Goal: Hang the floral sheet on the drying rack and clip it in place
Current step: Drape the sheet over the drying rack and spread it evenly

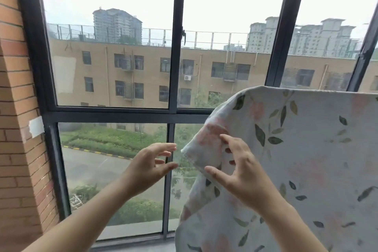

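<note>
Head view: The floral sheet (306, 149), white and printed with green leaves and faded pink blooms, is seen draped at the right of the frame. Its top edge is laid in a nearly level line across a support that is hidden beneath the cloth. Its left side is folded over in a rounded curve and is let fall past the bottom of the picture.

The right hand (243, 172) is held up against the sheet's left fold, with fingers and thumb splayed wide apart and nothing clamped between them. The fingertips (225, 138) are set at the cloth, though whether the fabric is actually pressed cannot be told. The left hand (149, 161) is raised just beside the sheet's left edge. It is kept clear of the cloth, its fingers spread and loosely bent, and nothing is held in it.

Both bare forearms are stretched forward from the lower edge. Behind them a dark window frame (176, 47) is shown, flanked at the left by a brick wall (18, 149) on which a strip of white tape (36, 127) is stuck. A tan apartment block (143, 71) and a road (92, 168) are seen through the glass.
</note>
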Demonstrator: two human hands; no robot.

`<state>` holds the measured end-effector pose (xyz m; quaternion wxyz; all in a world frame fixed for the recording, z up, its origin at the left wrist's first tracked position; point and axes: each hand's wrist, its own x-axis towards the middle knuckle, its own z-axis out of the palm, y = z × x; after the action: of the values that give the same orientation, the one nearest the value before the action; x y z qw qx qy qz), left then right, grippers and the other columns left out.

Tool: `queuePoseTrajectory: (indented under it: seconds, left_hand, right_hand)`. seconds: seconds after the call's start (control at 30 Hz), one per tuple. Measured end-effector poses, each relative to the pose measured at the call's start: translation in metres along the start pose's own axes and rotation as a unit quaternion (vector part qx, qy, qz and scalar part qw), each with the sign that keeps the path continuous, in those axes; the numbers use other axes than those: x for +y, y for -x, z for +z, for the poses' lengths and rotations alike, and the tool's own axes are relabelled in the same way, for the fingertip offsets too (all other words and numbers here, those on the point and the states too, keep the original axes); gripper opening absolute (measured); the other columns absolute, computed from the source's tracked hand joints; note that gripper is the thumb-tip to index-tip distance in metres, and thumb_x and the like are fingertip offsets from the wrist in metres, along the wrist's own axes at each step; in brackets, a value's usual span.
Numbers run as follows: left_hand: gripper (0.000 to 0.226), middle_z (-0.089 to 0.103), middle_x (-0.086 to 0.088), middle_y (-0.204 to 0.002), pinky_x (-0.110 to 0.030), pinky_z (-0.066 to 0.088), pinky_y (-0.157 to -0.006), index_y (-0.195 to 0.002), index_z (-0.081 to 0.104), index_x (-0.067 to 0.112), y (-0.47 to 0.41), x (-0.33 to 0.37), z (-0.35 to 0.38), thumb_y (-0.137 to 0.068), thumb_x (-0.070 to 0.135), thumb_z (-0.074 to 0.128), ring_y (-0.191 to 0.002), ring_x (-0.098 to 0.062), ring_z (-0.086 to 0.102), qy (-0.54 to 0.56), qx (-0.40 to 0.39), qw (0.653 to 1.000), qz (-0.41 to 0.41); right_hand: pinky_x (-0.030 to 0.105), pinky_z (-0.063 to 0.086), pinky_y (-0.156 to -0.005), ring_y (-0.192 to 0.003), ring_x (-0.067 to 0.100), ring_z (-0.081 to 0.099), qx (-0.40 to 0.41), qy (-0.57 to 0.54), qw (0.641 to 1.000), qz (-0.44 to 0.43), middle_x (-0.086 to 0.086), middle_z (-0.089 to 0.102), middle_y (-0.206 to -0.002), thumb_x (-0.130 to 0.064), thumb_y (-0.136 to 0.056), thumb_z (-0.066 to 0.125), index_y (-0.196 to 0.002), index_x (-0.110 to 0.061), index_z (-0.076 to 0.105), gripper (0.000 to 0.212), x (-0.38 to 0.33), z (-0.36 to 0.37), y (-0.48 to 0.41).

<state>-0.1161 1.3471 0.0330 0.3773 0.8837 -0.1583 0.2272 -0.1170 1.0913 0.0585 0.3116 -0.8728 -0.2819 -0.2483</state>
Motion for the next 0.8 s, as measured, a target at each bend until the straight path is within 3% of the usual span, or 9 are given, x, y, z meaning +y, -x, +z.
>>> queuePoseTrajectory:
  seconds: [0.07,0.17,0.27,0.33,0.4,0.5,0.6,0.8]
  left_hand:
    - [0.063,0.060,0.010,-0.123,-0.021,0.054,-0.090,-0.130,0.056,0.019,-0.007,-0.009,0.000,-0.075,0.045,0.070,-0.107,-0.001,0.060,-0.011,-0.023,0.999,0.024]
    - [0.064,0.062,0.007,-0.123,-0.020,0.054,-0.089,-0.129,0.057,0.019,-0.016,-0.026,0.009,-0.073,0.048,0.070,-0.106,-0.002,0.061,0.009,-0.036,0.998,0.050]
    - [0.059,0.063,0.005,-0.123,-0.019,0.053,-0.089,-0.128,0.057,0.020,-0.028,-0.037,0.020,-0.075,0.042,0.072,-0.105,-0.001,0.061,0.025,-0.060,0.995,0.080]
    - [0.063,0.063,0.006,-0.124,-0.018,0.053,-0.090,-0.128,0.057,0.019,-0.039,-0.039,0.024,-0.073,0.046,0.070,-0.105,-0.001,0.061,0.047,-0.072,0.991,0.102]
    - [0.067,0.062,0.008,-0.122,-0.017,0.053,-0.089,-0.129,0.058,0.019,-0.053,-0.038,0.025,-0.071,0.052,0.068,-0.105,-0.001,0.061,0.072,-0.087,0.985,0.132]
    - [0.064,0.062,0.007,-0.121,-0.016,0.053,-0.088,-0.128,0.060,0.019,-0.073,-0.039,0.032,-0.071,0.045,0.074,-0.101,-0.001,0.062,0.092,-0.110,0.974,0.174]
    - [0.058,0.061,0.005,-0.121,-0.013,0.051,-0.085,-0.126,0.061,0.020,-0.083,-0.049,0.041,-0.073,0.031,0.081,-0.100,-0.003,0.062,0.119,-0.138,0.960,0.215]
    - [0.050,0.060,0.001,-0.120,-0.033,0.053,-0.092,-0.118,0.065,0.012,-0.082,-0.078,0.044,-0.074,0.024,0.082,-0.104,-0.016,0.061,0.158,-0.152,0.943,0.251]
  right_hand:
    - [0.020,0.034,-0.107,-0.131,0.004,0.035,-0.012,0.019,1.000,0.019,-0.011,0.031,-0.145,-0.056,-0.075,0.070,-0.151,-0.024,0.020,0.097,-0.005,0.009,0.003]
    - [0.021,0.041,-0.100,-0.127,0.011,0.042,0.000,0.062,0.997,0.036,-0.007,0.032,-0.146,-0.039,-0.078,0.074,-0.152,-0.025,0.014,0.096,-0.011,0.024,0.005]
    - [0.004,0.035,-0.093,-0.122,0.003,0.047,0.042,0.093,0.993,0.056,-0.009,0.045,-0.142,-0.024,-0.083,0.069,-0.151,-0.023,0.027,0.079,-0.013,0.031,0.007]
    - [-0.004,0.034,-0.081,-0.101,-0.004,0.055,0.088,0.099,0.988,0.075,-0.011,0.062,-0.116,-0.015,-0.084,0.066,-0.143,-0.019,0.045,0.063,-0.016,0.028,0.008]
    - [-0.003,0.037,-0.075,-0.083,-0.007,0.056,0.125,0.107,0.982,0.097,-0.013,0.065,-0.096,-0.006,-0.082,0.065,-0.134,-0.015,0.056,0.053,-0.022,0.024,0.009]
    - [-0.004,0.036,-0.079,-0.088,-0.002,0.056,0.141,0.146,0.971,0.124,-0.005,0.066,-0.105,0.000,-0.081,0.066,-0.132,-0.014,0.058,0.054,-0.034,0.021,0.012]
    - [0.001,0.039,-0.073,-0.079,0.001,0.054,0.151,0.187,0.953,0.183,-0.008,0.058,-0.099,0.000,-0.080,0.066,-0.135,-0.023,0.054,0.061,-0.058,0.029,0.023]
    - [0.004,0.042,-0.075,-0.085,0.002,0.056,0.229,0.256,0.898,0.274,-0.006,0.062,-0.105,0.003,-0.082,0.064,-0.132,-0.025,0.054,0.059,-0.111,0.054,0.042]
